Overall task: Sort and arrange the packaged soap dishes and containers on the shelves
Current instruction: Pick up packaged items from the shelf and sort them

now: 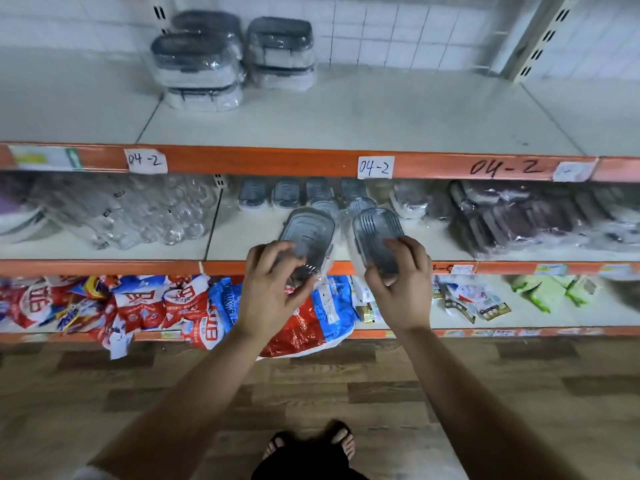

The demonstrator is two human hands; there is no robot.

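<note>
While both dishes are held over the front edge of the middle shelf (pixel 239 244), contact with the shelf cannot be confirmed for either. Left soap dish (pixel 309 232): grey, oblong, ribbed face turned up toward the camera, wrapped in clear film. Its near end is gripped by the left hand (pixel 273 285), with fingers curled over the top and the thumb pressed against the wrap at the near end. Its long axis is run from 6 to roughly 12–1 o'clock, with the far end pointed at the shelf's back. Right soap dish (pixel 376 233): same type and wrap, set just beside the first at its 3 o'clock, with a narrow gap seen between them. Its near end is gripped by the right hand (pixel 403 282), with fingers curled over the face and the thumb at the 9 o'clock edge. Its long axis is set near 6 to 12, tipped slightly toward 11, so the far ends are converged a little. At 12 o'clock of the dishes, a row of small packaged containers (pixel 287 192) is lined along the back of the same shelf. On the top shelf (pixel 381 109), stacks of larger wrapped containers (pixel 197 60) are placed at 11 o'clock, against the tiled wall. Handwritten 04-2 labels (pixel 375 167) are stuck on its orange front rail. On the middle shelf, clear packaged ware (pixel 149 216) is piled at 9 o'clock and dark purple packs (pixel 509 220) at 3 o'clock. Detergent bags (pixel 166 306) are heaped on the bottom shelf at 7–8 o'clock.
</note>
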